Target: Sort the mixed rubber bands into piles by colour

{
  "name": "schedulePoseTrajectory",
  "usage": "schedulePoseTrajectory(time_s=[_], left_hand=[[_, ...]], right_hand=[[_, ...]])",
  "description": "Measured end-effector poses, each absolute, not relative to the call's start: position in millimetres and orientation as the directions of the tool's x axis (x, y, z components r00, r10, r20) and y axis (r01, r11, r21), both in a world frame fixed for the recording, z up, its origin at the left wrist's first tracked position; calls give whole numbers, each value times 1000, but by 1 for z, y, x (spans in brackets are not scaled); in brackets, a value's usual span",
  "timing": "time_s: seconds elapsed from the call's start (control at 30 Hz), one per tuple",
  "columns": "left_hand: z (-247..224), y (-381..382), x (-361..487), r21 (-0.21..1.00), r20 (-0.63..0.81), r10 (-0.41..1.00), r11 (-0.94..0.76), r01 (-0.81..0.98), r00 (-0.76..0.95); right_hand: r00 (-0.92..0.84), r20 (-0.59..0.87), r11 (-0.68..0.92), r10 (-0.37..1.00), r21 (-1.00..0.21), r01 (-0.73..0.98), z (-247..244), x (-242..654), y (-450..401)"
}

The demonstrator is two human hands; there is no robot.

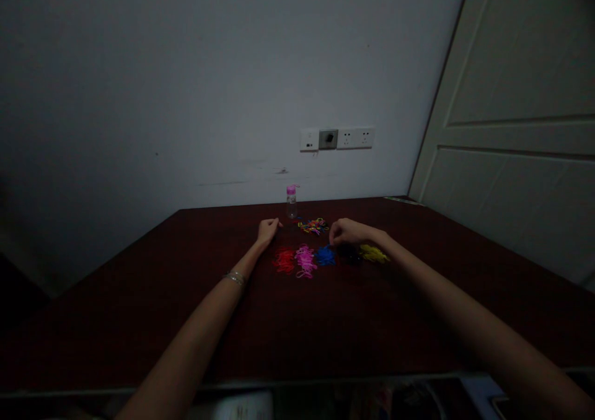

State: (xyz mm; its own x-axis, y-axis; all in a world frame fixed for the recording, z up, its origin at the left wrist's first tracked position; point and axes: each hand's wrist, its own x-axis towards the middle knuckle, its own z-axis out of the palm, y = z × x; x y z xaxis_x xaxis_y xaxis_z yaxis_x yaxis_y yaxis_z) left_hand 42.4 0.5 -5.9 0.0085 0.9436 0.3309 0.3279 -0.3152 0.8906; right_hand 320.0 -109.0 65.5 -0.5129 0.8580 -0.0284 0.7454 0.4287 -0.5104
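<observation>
Small rubber bands lie on the dark red table (260,339) in heaps by colour: red bands (284,260), pink bands (305,261), blue bands (325,256), black bands (352,256) and yellow bands (374,253). Behind them is a mixed-colour heap of rubber bands (314,225). My right hand (348,231) is above the blue and black heaps, fingertips pinched at the blue heap's upper edge; whatever they pinch is too small to name. My left hand (268,229) rests curled on the table, left of the mixed heap. Its palm side is hidden.
A clear bottle with a pink cap (292,202) stands upright behind the mixed heap, near the wall. Sockets (356,138) are set in the wall above. A pale door (520,129) rises at the right. Blurred items lie below the table's front edge.
</observation>
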Motion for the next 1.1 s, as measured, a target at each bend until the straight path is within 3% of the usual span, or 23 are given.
schedulePoseTrajectory(time_s=[0.27, 0.43, 0.6, 0.83, 1.1], left_hand=[[-1, -7, 44, 882, 332, 943, -307, 357, -11], [0, -8, 44, 883, 333, 943, -307, 356, -11], [1, -8, 45, 857, 358, 934, -338, 390, 23], [1, -8, 49, 749, 424, 898, -423, 510, 120], [4, 3, 57, 696, 385, 910, -397, 598, 156]], right_hand=[[-556, -5, 489, 831, -468, 736, 62, 321, -107], [-281, 129, 309, 951, -472, 826, 52, 356, -96], [-23, 263, 122, 965, -367, 922, 21, 409, -82], [24, 348, 80, 937, -281, 956, -17, 457, -90], [46, 339, 40, 940, -243, 969, -18, 451, -95]])
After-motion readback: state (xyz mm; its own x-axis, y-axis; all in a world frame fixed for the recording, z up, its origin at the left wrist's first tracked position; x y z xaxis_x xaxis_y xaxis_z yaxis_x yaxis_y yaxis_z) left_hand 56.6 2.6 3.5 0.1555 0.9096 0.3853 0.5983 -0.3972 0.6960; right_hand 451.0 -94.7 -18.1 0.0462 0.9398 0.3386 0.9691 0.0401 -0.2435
